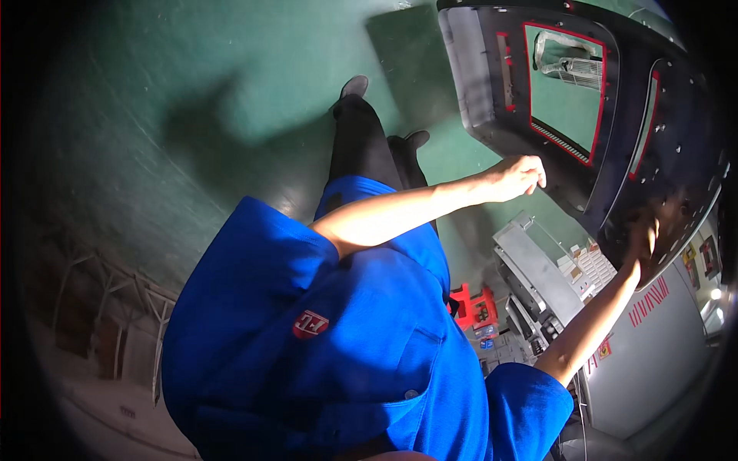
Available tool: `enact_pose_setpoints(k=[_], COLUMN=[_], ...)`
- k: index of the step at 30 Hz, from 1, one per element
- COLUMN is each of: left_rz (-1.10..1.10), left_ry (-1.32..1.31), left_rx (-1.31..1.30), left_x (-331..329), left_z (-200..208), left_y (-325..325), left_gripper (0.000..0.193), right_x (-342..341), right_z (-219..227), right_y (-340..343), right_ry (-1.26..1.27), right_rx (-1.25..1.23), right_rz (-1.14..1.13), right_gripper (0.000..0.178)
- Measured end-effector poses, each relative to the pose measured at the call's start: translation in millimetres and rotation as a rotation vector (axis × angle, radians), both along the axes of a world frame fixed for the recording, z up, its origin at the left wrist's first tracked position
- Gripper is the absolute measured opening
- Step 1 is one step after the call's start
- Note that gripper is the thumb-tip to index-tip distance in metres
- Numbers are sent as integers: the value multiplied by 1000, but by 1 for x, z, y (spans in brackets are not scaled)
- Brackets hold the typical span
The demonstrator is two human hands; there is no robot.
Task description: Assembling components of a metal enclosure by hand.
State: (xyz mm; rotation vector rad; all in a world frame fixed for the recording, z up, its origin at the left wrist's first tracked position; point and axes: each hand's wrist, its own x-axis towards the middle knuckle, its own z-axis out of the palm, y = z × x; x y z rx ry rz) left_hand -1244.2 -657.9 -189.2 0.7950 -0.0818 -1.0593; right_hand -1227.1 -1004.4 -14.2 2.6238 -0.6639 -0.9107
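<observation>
A large dark moulded panel, like a piece of vehicle trim, stands at the upper right. Red edging runs round its big rectangular opening and beside two narrower slots; small light fittings dot its surface. My left hand is just beside the panel's near lower edge, fingers curled in; anything they hold is too small to make out. Reaching up to the panel's lower right part, my right hand lies against its dark inner face. Shadow and the dark surface hide how its fingers are set.
Below the panel is a grey machine or cabinet, with a white gridded tray beside it. Red parts sit near my right side. A grey board with red marks is at the lower right. Green floor spreads to the left.
</observation>
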Motion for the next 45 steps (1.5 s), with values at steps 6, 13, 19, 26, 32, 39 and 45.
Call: enact_pose_setpoints(k=[6,13,19,26,32,39,45], left_rz=[-15,-20,59,-8,-95,-97,-110], left_ry=[91,90,-14,-94,1,15,162], left_rx=[-61,-48,-55,-66,-91,-149,-287], left_x=[-7,-16,-39,-41,-50,-62,-54], left_z=[2,21,25,30,35,32,39], left_y=[2,4,4,8,11,15,28], left_gripper=[15,14,14,20,17,30,40], right_x=[-5,-1,7,11,-7,-6,-8], right_z=[3,17,13,7,-5,-9,41], right_y=[16,48,101,89,37,14,125], right_ry=[-22,-71,-325,-158,-183,-90,-161], right_rx=[23,-44,-136,-191,-289,-489,-327], right_rz=[161,315,-105,137,750,832,775], right_gripper=[26,18,14,26,18,10,28])
